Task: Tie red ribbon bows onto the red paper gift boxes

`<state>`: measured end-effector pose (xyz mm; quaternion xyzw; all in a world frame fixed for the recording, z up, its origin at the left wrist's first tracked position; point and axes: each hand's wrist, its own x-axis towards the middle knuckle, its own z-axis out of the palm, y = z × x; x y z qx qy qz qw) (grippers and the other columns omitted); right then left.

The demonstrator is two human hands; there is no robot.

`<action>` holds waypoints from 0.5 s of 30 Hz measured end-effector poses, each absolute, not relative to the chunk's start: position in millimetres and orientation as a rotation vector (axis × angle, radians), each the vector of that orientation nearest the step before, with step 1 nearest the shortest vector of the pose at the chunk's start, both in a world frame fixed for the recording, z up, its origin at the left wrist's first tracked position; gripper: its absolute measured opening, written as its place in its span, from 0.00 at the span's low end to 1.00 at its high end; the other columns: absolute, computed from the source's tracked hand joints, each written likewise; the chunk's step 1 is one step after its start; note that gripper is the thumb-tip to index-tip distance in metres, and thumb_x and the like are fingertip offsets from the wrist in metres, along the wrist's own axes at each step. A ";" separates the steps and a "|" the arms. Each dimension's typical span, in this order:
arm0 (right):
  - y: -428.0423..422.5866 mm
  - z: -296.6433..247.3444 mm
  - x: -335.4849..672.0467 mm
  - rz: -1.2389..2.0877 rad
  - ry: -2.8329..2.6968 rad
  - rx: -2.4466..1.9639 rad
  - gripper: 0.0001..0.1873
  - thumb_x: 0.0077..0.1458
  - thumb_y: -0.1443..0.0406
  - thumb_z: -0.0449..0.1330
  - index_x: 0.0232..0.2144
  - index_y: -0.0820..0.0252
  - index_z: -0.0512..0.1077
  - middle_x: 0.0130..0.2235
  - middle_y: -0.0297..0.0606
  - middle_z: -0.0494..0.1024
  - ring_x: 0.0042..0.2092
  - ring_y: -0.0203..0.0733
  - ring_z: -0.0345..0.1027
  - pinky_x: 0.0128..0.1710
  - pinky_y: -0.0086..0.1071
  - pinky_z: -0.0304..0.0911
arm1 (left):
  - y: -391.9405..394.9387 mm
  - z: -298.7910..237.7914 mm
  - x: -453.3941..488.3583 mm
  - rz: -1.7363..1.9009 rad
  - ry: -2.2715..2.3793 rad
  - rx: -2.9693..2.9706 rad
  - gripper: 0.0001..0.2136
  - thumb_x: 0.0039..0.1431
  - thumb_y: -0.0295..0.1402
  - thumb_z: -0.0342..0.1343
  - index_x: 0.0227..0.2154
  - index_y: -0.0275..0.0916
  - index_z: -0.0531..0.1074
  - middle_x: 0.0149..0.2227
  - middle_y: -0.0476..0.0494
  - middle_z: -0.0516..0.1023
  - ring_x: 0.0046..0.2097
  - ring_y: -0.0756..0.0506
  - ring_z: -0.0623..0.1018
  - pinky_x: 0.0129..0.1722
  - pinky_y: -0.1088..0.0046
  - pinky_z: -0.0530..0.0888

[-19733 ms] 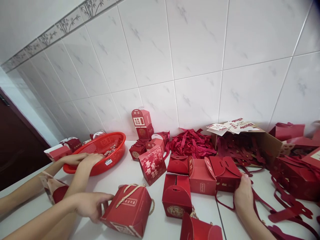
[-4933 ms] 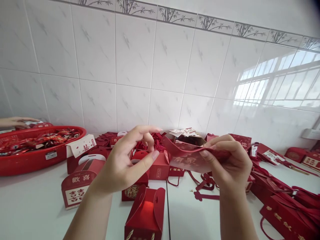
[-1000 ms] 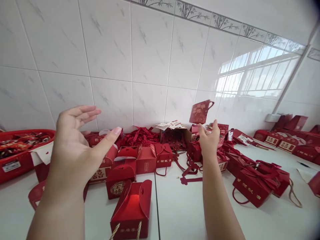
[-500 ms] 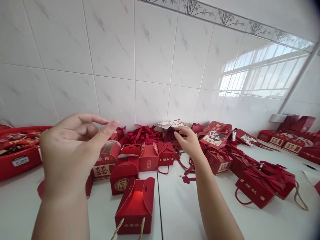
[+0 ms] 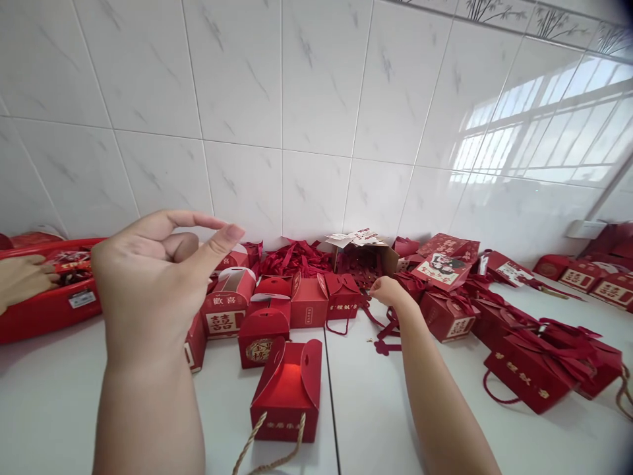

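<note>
My left hand (image 5: 148, 284) is raised above the table, fingers loosely curved and apart, with nothing in it. Below it stand several small red gift boxes (image 5: 262, 330). An open red box with a rope handle (image 5: 287, 389) sits nearest to me. My right hand (image 5: 388, 290) reaches forward and low, fingers curled down at the red paper handle strips (image 5: 383, 326) beside a cardboard box (image 5: 363, 247). What those fingers hold is hidden. A flat red printed box (image 5: 442, 267) lies on the pile just right of that hand.
A red plastic basket (image 5: 44, 310) with sweets stands at the far left, another person's hand (image 5: 24, 277) on it. Red gift bags with handles (image 5: 524, 376) crowd the right side. A heap of red ribbons (image 5: 297, 254) lies against the tiled wall.
The flat red box, in the air one second ago, now lies on the pile at the right. My right hand has dropped to the strips on the table. My left hand stays raised.
</note>
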<state>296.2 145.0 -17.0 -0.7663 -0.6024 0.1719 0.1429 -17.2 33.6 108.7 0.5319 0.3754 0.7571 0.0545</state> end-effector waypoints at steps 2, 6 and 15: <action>150.2 -30.4 303.9 0.570 -1.683 -2.317 0.12 0.59 0.61 0.57 0.38 0.65 0.71 0.38 0.38 0.75 0.37 0.36 0.71 0.37 0.34 0.69 | 31.5 110.0 -15.7 2.263 1.156 1.622 0.07 0.41 0.30 0.67 0.25 0.37 0.75 0.13 0.59 0.52 0.16 0.57 0.54 0.16 0.79 0.54; 161.1 -58.0 310.0 0.657 -1.594 -2.421 0.12 0.59 0.61 0.57 0.40 0.65 0.70 0.38 0.38 0.74 0.35 0.36 0.70 0.35 0.34 0.69 | 29.8 111.6 -13.6 2.222 1.164 1.631 0.06 0.41 0.30 0.66 0.24 0.37 0.75 0.12 0.60 0.51 0.16 0.57 0.54 0.14 0.80 0.54; 164.4 -50.2 287.3 0.157 -1.607 -1.948 0.16 0.64 0.63 0.48 0.48 0.64 0.68 0.49 0.45 0.72 0.51 0.43 0.66 0.51 0.41 0.61 | 22.9 113.0 -10.5 2.296 1.258 1.578 0.06 0.43 0.33 0.63 0.24 0.36 0.74 0.12 0.58 0.54 0.16 0.56 0.58 0.15 0.79 0.58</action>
